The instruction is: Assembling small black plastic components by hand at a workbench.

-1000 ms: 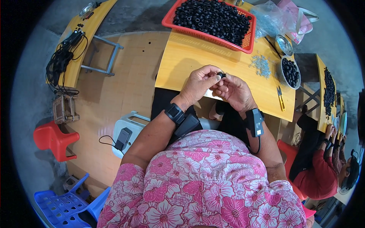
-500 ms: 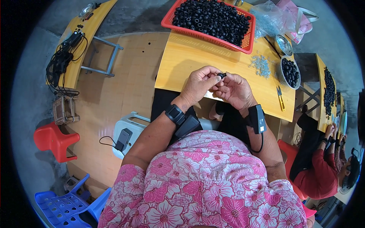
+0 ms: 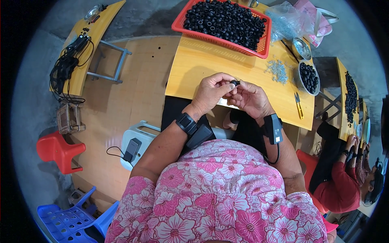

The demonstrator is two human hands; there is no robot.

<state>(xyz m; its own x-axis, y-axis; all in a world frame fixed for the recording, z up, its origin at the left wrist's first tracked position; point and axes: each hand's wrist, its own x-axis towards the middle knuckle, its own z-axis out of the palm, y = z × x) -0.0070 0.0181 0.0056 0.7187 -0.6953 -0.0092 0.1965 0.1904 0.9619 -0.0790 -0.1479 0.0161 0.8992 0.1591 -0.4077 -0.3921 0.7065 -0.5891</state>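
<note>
Over the near edge of the yellow table, my two hands meet around a small round black part. My left hand is closed, its thumb and forefinger pinching the part. From the other side, the fingertips of my right hand are closed on the same part, so both hands grip it. Fingers hide much of it, and its exact kind cannot be made out. Beyond my hands, a red plastic basket holds a heap of similar black ring-shaped parts.
Small clear pieces lie scattered right of my hands. Nearby are a bowl of black parts, a metal bowl and yellow-handled snips. Plastic bags lie at the back right. A co-worker in red sits at the right.
Both hands stay together on the black part. My right fingertips and wrist have turned and shifted slightly, pressing closer against the part.
</note>
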